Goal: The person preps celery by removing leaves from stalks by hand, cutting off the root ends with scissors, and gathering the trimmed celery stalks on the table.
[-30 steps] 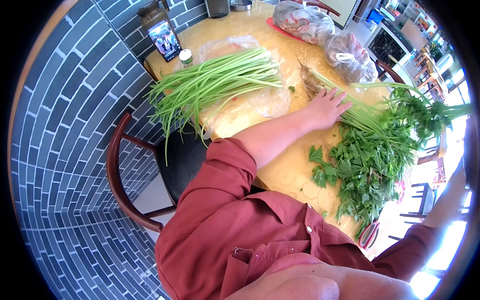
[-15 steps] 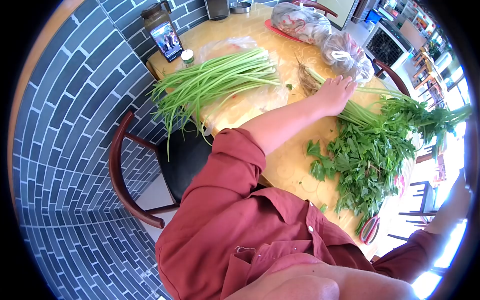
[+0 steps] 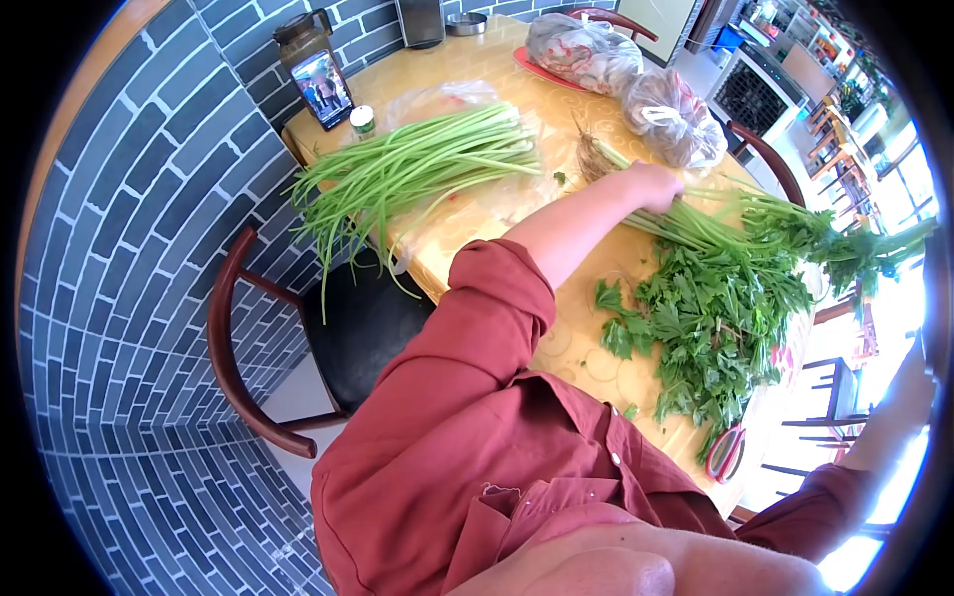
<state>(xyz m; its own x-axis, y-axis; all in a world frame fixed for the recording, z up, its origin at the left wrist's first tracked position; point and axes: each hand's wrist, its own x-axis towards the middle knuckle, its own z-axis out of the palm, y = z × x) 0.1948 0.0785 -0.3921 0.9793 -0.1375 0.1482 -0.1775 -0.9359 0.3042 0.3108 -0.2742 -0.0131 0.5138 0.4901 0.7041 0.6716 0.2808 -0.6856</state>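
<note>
Where leafy celery [image 3: 723, 323] sprawls, crinkled bags [image 3: 674, 121]

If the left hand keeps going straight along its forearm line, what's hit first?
Probably the nearer plastic bag, just beyond the left hand; depth is unclear, so it might pass above.

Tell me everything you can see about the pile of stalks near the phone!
The pile of stalks is a loose heap of long, thin, smooth-looking green stems with hardly any leaves showing. They lie mostly side by side, some crossing, partly on a crinkled see-through plastic bag on the yellow table. Some thin ends droop over the table's edge above the black chair seat. Nobody is touching it.
</note>
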